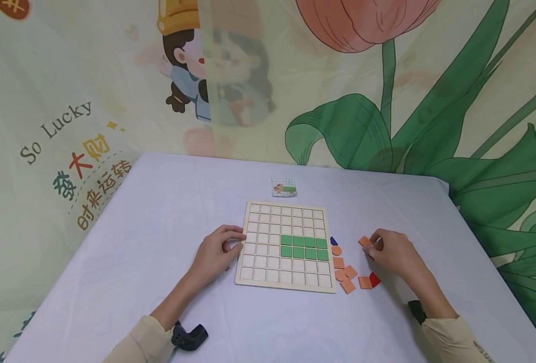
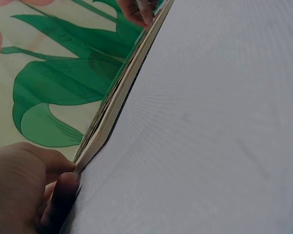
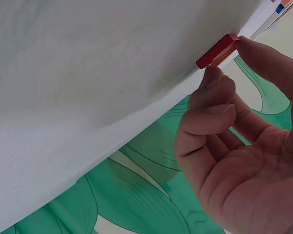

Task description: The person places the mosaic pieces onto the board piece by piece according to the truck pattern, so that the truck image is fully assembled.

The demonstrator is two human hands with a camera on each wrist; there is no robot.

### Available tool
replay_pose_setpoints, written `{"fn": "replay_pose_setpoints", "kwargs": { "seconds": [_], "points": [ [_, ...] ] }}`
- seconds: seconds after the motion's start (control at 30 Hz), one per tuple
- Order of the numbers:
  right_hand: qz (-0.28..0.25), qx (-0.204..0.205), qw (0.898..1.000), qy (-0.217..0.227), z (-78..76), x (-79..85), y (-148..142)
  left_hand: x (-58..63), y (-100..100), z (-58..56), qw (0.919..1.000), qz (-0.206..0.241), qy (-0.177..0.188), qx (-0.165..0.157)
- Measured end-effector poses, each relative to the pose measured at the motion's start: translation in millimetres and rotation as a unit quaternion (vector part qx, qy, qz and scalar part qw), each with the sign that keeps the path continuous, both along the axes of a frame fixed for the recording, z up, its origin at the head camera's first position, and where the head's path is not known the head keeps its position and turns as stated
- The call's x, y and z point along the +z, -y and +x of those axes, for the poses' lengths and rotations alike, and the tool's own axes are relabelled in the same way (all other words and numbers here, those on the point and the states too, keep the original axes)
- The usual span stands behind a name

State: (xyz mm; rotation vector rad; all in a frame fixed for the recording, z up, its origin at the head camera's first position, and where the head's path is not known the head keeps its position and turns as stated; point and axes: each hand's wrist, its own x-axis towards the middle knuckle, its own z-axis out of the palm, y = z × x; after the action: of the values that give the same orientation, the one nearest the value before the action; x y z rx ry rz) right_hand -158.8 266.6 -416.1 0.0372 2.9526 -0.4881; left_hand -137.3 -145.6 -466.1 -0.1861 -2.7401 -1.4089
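Observation:
My left hand point(image 1: 217, 249) is at the left edge of a pale wooden grid board point(image 1: 261, 261), with thumb and forefinger pinching its rim. In the left wrist view those fingers meet at the board's edge point(image 2: 118, 97). Green square tiles point(image 1: 304, 247) fill two rows at the board's right side. Right of the board, my right hand point(image 1: 392, 251) pinches an orange square tile point(image 1: 364, 241) between thumb and fingertips. The right wrist view shows a thin piece point(image 3: 218, 51) with red and orange surfaces between thumb and forefinger.
Loose orange tiles point(image 1: 347, 287), some rounded, lie along the board's right edge. A red piece point(image 1: 374, 280) touches one of them, and a dark blue piece point(image 1: 333, 241) sits higher up. Behind the board lies a small pattern card point(image 1: 284, 187) on the white table point(image 1: 181, 186).

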Motion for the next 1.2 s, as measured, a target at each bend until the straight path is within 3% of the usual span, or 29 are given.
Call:
{"fn": "replay_pose_setpoints", "kwargs": {
  "seconds": [0.33, 0.7, 1.2],
  "points": [
    [-0.021, 0.002, 1.0, 0.008, 3.2, 3.6, 14.2, 0.3, 0.1, -0.2, 1.0, 0.001, 0.002, 0.0],
    [-0.041, 0.05, 0.998, 0.0, 10.7, 7.8, 38.6, 0.7, 0.0, 0.4, 1.0, 0.002, -0.002, 0.0],
    [-0.078, 0.08, 0.993, 0.026, 18.3, 8.4, 74.5, -1.3, -0.2, -0.1, 0.9999, -0.001, -0.013, 0.0]
  ]
}}
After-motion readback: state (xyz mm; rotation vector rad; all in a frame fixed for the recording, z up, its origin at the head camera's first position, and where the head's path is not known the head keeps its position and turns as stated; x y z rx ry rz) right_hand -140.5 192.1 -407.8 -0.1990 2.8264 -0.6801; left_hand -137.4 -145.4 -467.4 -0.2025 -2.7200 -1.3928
